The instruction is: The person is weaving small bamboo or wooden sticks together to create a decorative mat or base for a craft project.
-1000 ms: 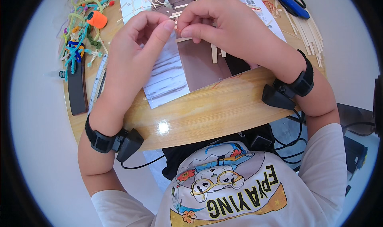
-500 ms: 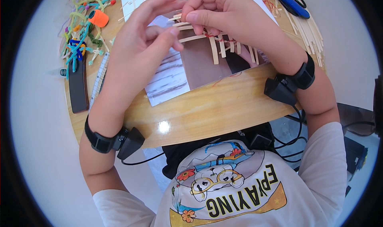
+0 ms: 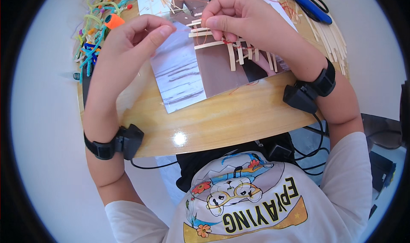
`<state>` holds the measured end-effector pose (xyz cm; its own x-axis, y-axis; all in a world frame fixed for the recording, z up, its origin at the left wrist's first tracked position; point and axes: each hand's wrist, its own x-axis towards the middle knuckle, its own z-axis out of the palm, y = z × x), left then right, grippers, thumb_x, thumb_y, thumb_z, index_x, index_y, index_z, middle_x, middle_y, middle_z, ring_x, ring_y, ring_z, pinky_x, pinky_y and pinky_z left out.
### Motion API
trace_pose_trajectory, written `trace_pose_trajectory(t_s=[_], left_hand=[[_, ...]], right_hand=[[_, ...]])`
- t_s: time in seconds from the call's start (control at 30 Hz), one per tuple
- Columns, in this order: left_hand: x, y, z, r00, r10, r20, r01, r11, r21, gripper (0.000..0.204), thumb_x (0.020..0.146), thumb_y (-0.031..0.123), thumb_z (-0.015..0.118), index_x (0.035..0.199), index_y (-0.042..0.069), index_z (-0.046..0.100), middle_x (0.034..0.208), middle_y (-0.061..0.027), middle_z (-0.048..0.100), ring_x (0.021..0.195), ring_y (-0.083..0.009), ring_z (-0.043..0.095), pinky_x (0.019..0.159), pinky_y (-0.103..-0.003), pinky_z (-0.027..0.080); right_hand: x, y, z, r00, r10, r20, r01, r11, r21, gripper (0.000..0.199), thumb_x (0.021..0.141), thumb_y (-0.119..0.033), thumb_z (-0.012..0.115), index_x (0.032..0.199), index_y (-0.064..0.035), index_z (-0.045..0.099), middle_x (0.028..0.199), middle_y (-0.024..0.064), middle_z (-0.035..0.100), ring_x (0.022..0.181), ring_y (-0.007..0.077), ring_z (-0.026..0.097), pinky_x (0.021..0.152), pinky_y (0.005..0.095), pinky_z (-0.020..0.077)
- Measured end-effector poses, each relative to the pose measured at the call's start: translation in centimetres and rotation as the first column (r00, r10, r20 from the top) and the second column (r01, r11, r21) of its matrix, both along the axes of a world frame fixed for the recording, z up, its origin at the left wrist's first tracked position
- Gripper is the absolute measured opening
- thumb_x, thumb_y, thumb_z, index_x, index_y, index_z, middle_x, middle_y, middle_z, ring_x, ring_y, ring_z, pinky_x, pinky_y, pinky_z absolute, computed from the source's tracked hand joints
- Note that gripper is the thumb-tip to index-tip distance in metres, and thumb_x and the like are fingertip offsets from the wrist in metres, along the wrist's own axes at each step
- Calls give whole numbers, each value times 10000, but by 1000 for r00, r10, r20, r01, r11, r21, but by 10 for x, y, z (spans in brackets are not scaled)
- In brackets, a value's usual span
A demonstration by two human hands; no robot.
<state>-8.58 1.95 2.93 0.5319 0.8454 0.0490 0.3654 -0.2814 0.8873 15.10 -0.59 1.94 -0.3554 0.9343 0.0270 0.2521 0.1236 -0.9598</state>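
Note:
Thin wooden strips (image 3: 232,57), bound in a row with red thread, lie over a large printed sheet on the table. My left hand (image 3: 126,46) is closed in a pinch to the left of them. From its fingertips a fine red thread (image 3: 183,30) stretches right towards the strips. Above the strips, my right hand (image 3: 245,21) has thumb and fingers pinched together, and a loop of the thread hangs beside its fingertips. The right fingers partly cover the bound strips, so exactly what they pinch is hard to see.
Colourful fuzzy craft stems (image 3: 90,53) and an orange thread spool (image 3: 114,21) lie at the left. A blue-handled tool (image 3: 308,4) rests at the far right, near a pile of loose wooden strips (image 3: 329,42). The printed sheet (image 3: 181,87) reaches towards the table's front edge (image 3: 200,147).
My left hand has moved left, away from my right hand, and the thread now spans the gap. The right hand has shifted only slightly and remains pinched over the strips.

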Motion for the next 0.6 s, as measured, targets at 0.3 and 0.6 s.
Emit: trace_pose_trajectory(t_s=[0.3,0.6], left_hand=[[50,-28,-13,967,-67,247,114,977,-182,404,886,127,625,1248,-3,505,944,-52,638,702,-56,532,626,-203,447],[3,-13,17,983,-173,58,182,953,-240,254,925,172,560,1112,7,609,754,28,522,671,-37,452,601,-189,372]], right_hand=[[10,-21,1,1000,-16,-20,16,1000,-16,122,898,-157,591,936,-47,628,696,-15,586,596,31,504,504,181,391],[24,-22,-3,997,-38,-71,35,999,-37,78,917,-108,552,929,-46,599,700,-25,559,585,14,487,519,157,392]])
